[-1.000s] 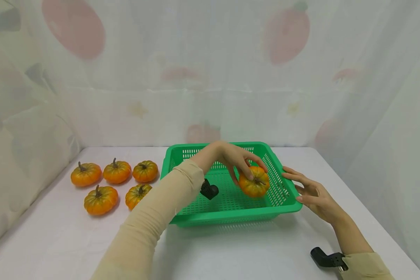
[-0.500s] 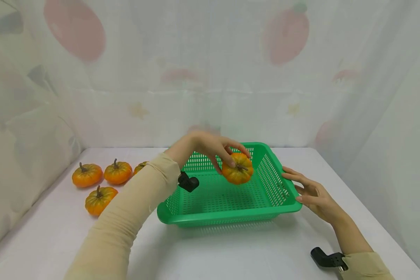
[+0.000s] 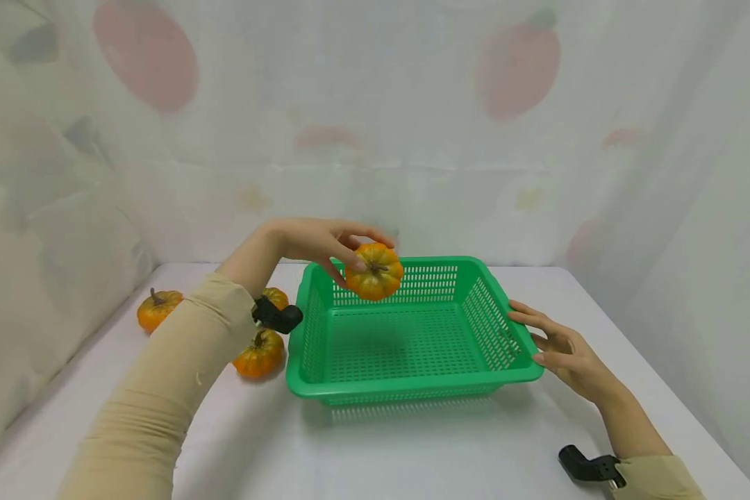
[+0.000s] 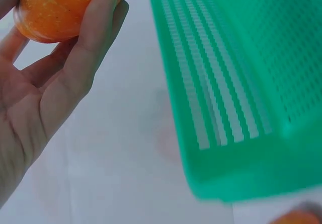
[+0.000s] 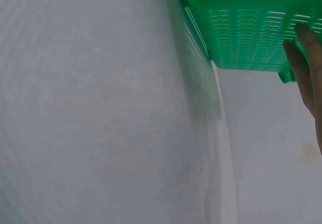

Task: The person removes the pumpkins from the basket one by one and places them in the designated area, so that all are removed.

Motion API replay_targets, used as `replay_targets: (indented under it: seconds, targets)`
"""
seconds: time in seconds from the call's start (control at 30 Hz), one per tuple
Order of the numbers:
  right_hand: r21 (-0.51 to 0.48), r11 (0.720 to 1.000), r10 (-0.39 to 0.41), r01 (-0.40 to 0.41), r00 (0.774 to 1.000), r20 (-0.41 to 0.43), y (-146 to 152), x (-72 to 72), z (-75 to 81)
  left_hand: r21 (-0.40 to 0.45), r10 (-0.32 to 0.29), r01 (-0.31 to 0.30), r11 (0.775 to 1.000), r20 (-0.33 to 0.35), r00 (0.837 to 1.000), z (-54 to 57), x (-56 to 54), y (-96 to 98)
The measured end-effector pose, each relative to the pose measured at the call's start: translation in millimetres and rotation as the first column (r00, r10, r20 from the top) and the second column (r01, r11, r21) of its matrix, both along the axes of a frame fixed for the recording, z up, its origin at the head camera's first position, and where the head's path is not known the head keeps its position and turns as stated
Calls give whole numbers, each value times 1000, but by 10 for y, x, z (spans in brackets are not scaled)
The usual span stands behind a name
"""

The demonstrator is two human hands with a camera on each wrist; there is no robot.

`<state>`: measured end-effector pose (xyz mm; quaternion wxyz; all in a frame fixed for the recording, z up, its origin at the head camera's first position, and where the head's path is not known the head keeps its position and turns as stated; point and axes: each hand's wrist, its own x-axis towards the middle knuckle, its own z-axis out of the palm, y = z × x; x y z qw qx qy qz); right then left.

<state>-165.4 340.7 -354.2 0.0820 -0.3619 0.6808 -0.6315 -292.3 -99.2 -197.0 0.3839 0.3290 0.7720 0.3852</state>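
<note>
My left hand [image 3: 315,243] grips a small orange pumpkin [image 3: 373,271] by its sides, stem facing the head camera. It holds the pumpkin above the back left part of a green plastic basket [image 3: 412,382]. The left wrist view shows the thumb and fingers round the pumpkin [image 4: 55,10], beside the basket's slotted wall. My right hand [image 3: 565,351] rests at the basket's right side, thumb by the front corner and fingers along the rim. In the right wrist view, straight fingers [image 5: 302,68] lie against the outer wall. The basket has nothing lying in it.
Left of the basket, pumpkins lie on the white table [image 3: 381,458]: one at the far left [image 3: 157,309], one by the basket's left wall [image 3: 259,354], one behind the wrist camera [image 3: 275,297]. My left sleeve covers part of that area. A printed curtain [image 3: 412,139] hangs behind.
My left hand has lifted the pumpkin up and left, from low inside the basket to above its back left part. The right hand has stayed at the rim.
</note>
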Motion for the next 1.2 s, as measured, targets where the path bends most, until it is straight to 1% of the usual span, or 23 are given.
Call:
replay_targets:
  seconds: [0.13, 0.27, 0.37, 0.47, 0.67, 0.77, 0.87, 1.0, 1.13, 1.2]
  targets:
    - [1, 1000, -3, 3, 1000, 18, 3, 2, 9, 25, 75, -75, 997, -2, 997, 1, 36, -315]
    - [7, 1000, -5, 5, 1000, -10, 9, 12, 4, 25, 130, -129, 991, -28, 991, -30, 71, -619]
    - [8, 1000, -4, 4, 999, -39, 16, 18, -2, 27, 160, -159, 987, -34, 987, -75, 104, -835]
    - [8, 1000, -2, 2, 999, -47, 22, 20, -3, 24, 196, -195, 981, -30, 980, -127, 150, -1042]
    - [4, 1000, 3, -3, 999, -44, 42, 14, -6, -29, 270, -273, 962, -70, 960, -229, 248, -1425]
    - [-3, 1000, 11, -12, 999, -38, 51, 10, -12, -31, 297, -300, 953, -76, 952, -284, 312, -1618]
    - [-6, 1000, 19, -19, 999, -44, 57, 4, -23, -29, 347, -351, 936, -81, 934, -335, 374, -1820]
    - [-5, 1000, 17, -17, 998, -56, 69, -7, -36, -43, 394, -399, 916, -97, 914, -424, 422, -2106]
    - [-2, 1000, 16, -16, 998, -68, 81, -15, -42, -41, 406, -410, 911, -83, 910, -534, 446, -2399]
    - [0, 1000, 15, -15, 998, -65, 82, -12, -42, -30, 413, -415, 910, -49, 909, -594, 454, -2538]
